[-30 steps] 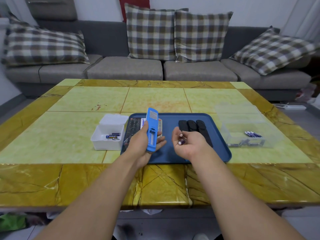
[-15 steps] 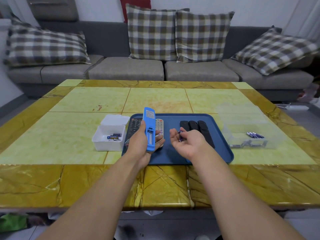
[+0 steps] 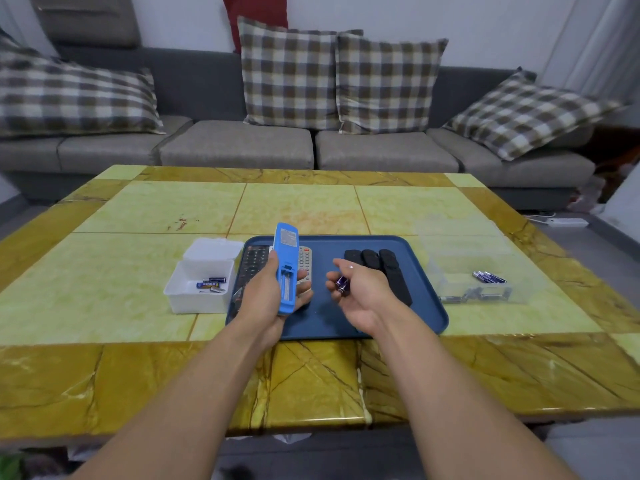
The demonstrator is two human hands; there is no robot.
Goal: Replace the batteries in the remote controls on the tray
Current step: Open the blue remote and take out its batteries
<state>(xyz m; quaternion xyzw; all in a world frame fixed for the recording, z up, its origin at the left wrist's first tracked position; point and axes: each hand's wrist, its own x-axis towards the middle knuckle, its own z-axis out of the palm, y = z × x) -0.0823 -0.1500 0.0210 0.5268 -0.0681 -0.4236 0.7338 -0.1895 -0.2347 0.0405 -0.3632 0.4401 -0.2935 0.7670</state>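
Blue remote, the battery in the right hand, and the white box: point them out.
blue remote (image 3: 286, 268): head view, middle of its back.
battery (image 3: 342, 284): head view, purple casing.
white box (image 3: 199, 302): head view, front wall.

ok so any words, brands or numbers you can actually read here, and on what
None can be read.
Blue remote, held by the left hand: grey label, too blurred.
Batteries in the white box: print too small.
Battery in the right hand: no legible print.
Remotes on the tray: button marks too small.
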